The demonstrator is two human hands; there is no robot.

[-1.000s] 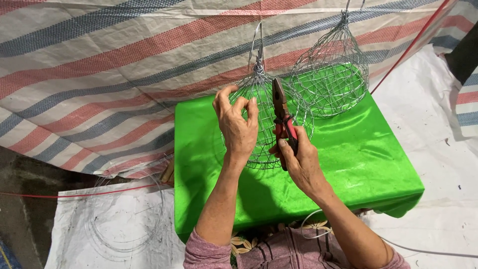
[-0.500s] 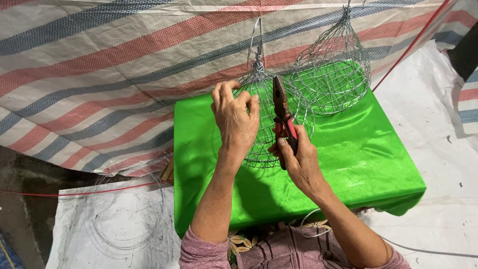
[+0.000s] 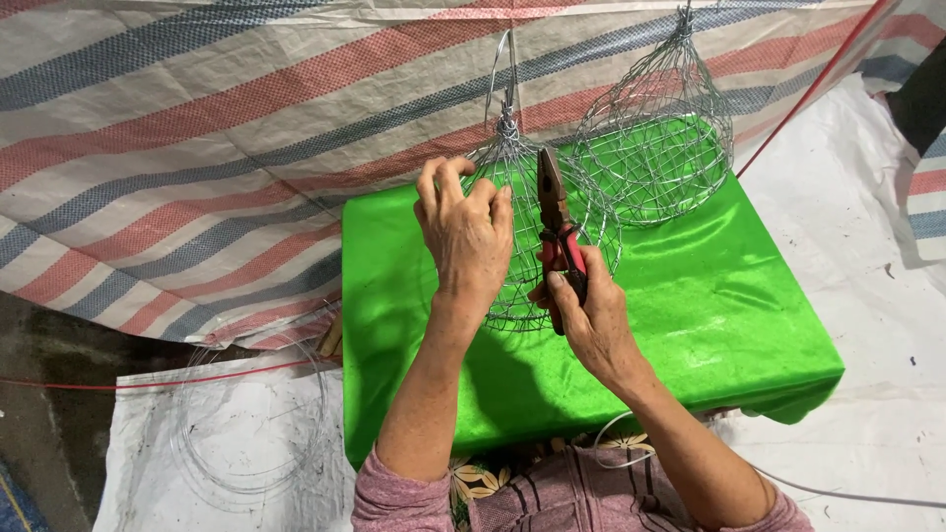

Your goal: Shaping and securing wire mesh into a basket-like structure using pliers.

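Wire cage: upright on desk, between both hands.
Left hand: gripped on cage, nearer.
Right hand: closed around pliers, pointed upward.

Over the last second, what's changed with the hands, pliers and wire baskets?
Very little. The left hand curled its fingers a bit tighter over the near wire basket, which it keeps gripping. The right hand still holds the pliers upright against that basket. The second basket and the green cloth stayed put.
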